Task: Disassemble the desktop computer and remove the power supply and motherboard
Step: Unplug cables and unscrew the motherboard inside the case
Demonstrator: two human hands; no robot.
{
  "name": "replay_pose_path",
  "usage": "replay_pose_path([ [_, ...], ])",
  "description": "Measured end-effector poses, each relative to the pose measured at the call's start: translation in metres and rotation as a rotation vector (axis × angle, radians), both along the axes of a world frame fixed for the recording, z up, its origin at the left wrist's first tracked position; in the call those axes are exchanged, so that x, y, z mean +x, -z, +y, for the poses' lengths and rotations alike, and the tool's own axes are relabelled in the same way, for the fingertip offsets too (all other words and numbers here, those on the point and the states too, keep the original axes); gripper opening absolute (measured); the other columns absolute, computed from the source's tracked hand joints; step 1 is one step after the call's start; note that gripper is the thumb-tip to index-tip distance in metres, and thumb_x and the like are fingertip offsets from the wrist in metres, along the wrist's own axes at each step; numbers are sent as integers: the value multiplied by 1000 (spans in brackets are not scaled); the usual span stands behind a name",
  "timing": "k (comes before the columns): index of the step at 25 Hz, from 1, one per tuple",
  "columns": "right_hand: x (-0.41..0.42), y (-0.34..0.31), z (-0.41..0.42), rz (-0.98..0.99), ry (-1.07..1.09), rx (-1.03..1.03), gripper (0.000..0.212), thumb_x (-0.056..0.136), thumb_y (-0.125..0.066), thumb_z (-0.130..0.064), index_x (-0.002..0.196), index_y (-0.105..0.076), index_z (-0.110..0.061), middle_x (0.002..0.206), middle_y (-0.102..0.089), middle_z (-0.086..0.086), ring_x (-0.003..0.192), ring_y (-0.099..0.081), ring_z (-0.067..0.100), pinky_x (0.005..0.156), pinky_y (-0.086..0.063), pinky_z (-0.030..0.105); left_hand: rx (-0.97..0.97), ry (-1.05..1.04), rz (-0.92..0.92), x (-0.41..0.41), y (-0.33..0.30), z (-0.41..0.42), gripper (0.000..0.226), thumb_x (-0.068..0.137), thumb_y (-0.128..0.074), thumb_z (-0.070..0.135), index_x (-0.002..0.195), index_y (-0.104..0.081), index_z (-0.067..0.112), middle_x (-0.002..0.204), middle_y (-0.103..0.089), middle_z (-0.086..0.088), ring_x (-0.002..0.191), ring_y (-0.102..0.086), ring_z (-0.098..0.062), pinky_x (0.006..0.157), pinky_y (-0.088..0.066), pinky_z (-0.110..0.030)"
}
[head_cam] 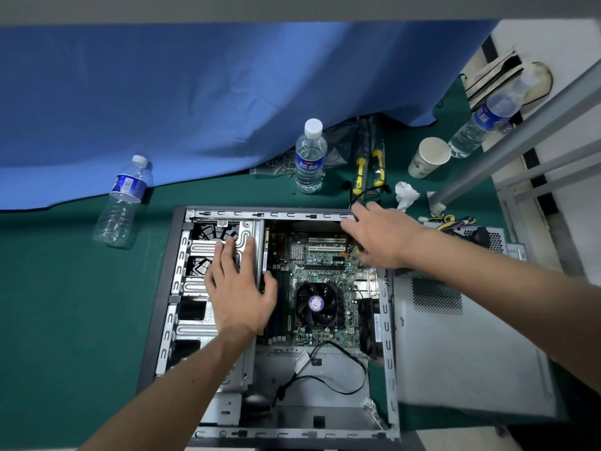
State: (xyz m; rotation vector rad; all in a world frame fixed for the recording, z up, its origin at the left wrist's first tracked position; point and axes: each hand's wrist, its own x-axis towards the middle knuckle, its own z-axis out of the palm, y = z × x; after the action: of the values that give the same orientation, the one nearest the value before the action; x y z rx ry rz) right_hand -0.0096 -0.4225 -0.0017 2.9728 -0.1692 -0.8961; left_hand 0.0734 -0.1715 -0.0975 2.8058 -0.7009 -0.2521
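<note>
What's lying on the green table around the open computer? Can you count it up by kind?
Water bottles: 3, one lying on its side, one upright, one at the far right
Paper cups: 1
Yellow-handled tools: 2
Crumpled tissues: 1
Total: 7

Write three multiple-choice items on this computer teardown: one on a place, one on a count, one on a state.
1. The left hand rests on:
A. drive cage
B. CPU fan
C. paper cup

2. Water bottles on the table:
A. one
B. three
C. five

3. The motherboard is:
A. inside the case
B. on the cloth
C. held up

Key:
1 A: its straight fingers lie flat on the drive cage.
2 B: one bottle upright, one lying at left, one at far right.
3 A: it sits within the case.
</note>
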Motion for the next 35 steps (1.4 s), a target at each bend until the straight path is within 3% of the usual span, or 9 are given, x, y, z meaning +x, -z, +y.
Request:
replay_pose_path([
  [3, 1, 4, -1, -32, 25, -11, 30, 103, -42, -33, 122, -46, -11, 116, -48, 13, 91, -56, 28, 66, -49, 37, -9, -3, -5, -1, -1, -1, 73, 86, -41, 49, 153, -28, 26, 161, -20, -9, 150, -7, -25, 118, -11, -49],
  [6, 0, -1, -6, -45, -37, 114, 32, 85, -58, -12, 114, -48, -18, 114, -44, 5, 96, -37, 20, 75, -37, 33, -17, -6, -10, -2, -1, -1, 72, 85, -42, 48, 152, -32, 26, 160, -22, -10, 150, -9, -26, 117, -12, -49],
  [10, -5, 2, 0, -38, -16, -33, 38, 99, -48, -41, 124, -46, -12, 120, -45, 12, 98, -53, 27, 71, -48, 36, -26, -7, -12, -2, -1, -1, 71, 85, -43, 48, 151, -32, 25, 159, -24, -10, 149, -10, -26, 117, -14, -50],
  [15, 1, 1, -5, -78, -135, 75, 38, 84, -56, -6, 118, -45, -16, 108, -43, 4, 92, -35, 19, 72, -33, 32, -18, -7, -15, -1, 1, 0, 71, 85, -40, 49, 151, -31, 26, 158, -24, -10, 149, -9, -26, 117, -16, -52],
  [19, -1, 4, 0, -68, -115, -105, 39, 101, -43, -43, 125, -44, -12, 114, -49, 10, 92, -51, 25, 65, -39, 34, -30, -7, -26, -1, 2, 0, 70, 85, -40, 49, 151, -33, 25, 157, -26, -11, 148, -11, -26, 116, -17, -53],
  [24, 2, 1, -4, -77, -111, 55, 37, 87, -59, -14, 121, -45, -15, 113, -45, 7, 102, -43, 24, 74, -40, 33, -16, -3, -28, -1, 3, 0, 71, 85, -40, 50, 151, -31, 26, 157, -25, -10, 149, -11, -26, 116, -16, -52],
  [28, 1, 3, -2, -30, -65, -17, 34, 98, -52, -32, 125, -47, -11, 117, -49, 10, 103, -50, 27, 71, -42, 34, -19, -1, -30, -1, 3, 0, 71, 85, -41, 50, 151, -31, 26, 157, -25, -10, 149, -11, -26, 116, -17, -52],
  [32, 2, 3, -7, -45, -78, 95, 36, 86, -55, -2, 119, -46, -14, 109, -43, 6, 96, -42, 23, 70, -38, 33, -19, -2, -33, -1, 4, 0, 71, 85, -40, 50, 151, -32, 26, 157, -25, -10, 148, -11, -26, 116, -17, -52],
  [35, 1, 1, -6, -42, -76, 45, 35, 93, -57, -22, 126, -46, -14, 117, -45, 8, 107, -45, 26, 77, -47, 34, -20, -5, -40, -1, 4, 0, 71, 84, -39, 51, 150, -33, 26, 157, -26, -11, 148, -13, -27, 115, -19, -53],
])
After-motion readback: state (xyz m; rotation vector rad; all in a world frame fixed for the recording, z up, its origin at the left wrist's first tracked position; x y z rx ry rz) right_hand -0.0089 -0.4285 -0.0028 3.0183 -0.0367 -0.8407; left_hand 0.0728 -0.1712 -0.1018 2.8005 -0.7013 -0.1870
